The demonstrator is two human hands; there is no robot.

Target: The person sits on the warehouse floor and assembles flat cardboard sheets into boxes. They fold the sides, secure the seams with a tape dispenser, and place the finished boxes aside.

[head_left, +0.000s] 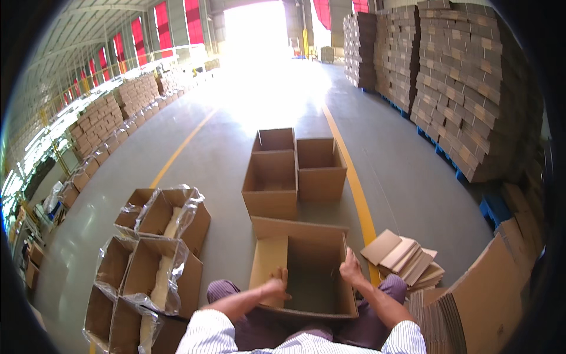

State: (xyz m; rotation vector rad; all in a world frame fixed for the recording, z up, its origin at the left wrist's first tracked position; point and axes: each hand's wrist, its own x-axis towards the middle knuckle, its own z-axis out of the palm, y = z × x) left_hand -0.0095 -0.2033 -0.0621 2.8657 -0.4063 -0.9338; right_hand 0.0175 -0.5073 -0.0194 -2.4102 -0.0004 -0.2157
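An open-topped brown cardboard box (300,224) stands between my knees on the floor. Inside its left part sits a lighter, flat cardboard pad (268,259); the rest of the inside shows dark. My left hand (276,287) reaches over the near left side and is closed at the pad's right edge, fingertips pointing away from me. At the right wall, my right hand (351,269) grips the upper edge with its fingers closed. To the right lies a loose pile of flat cardboard pads (407,256).
Three open boxes (271,200) stand just ahead. Several boxes with clear plastic liners (197,227) stand at my left. Flattened cardboard (480,289) leans at the near right. Tall cardboard stacks (454,88) rest on blue pallets (439,150). Yellow lines (348,159) mark the grey floor.
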